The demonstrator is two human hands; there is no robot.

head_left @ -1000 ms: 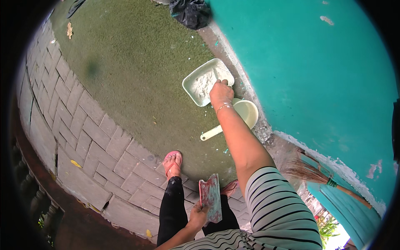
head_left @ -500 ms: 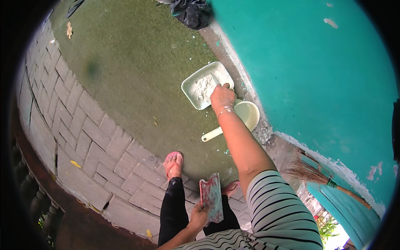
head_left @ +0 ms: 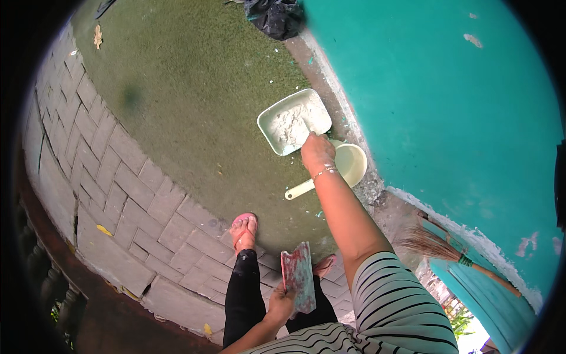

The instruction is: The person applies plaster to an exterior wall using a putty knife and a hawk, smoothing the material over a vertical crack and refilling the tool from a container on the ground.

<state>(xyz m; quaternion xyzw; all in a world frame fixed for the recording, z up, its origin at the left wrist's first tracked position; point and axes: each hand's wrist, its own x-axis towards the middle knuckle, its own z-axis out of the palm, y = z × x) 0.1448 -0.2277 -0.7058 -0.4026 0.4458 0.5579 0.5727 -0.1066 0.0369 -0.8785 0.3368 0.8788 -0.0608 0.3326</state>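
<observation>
My right hand (head_left: pixel 318 151) is closed round a putty knife, its pale blade (head_left: pixel 305 125) dipped into white putty-like material (head_left: pixel 289 123). That material lies in a white rectangular tub (head_left: pixel 266 135) on the green mat. The knife's handle is hidden in my fist. Low in front of my body, my left hand (head_left: pixel 281 303) grips a flat board (head_left: pixel 302 277) smeared with red and whitish stains, tilted up between my legs. Beside my right wrist stands a pale yellow water dipper (head_left: pixel 352 165), its handle passing under my forearm.
A turquoise wall (head_left: pixel 436 100) rises along the right, with a broom (head_left: pixel 454 251) by its base. A black plastic bag (head_left: pixel 274 17) sits at the far end of the green mat (head_left: pixel 177 88). Grey paving (head_left: pixel 135 194) runs along the left. My feet wear pink flip-flops (head_left: pixel 244 223).
My right hand has drawn back slightly toward me, and the knife's blade has moved nearer the tub's close edge. My left hand and the board have hardly moved.
</observation>
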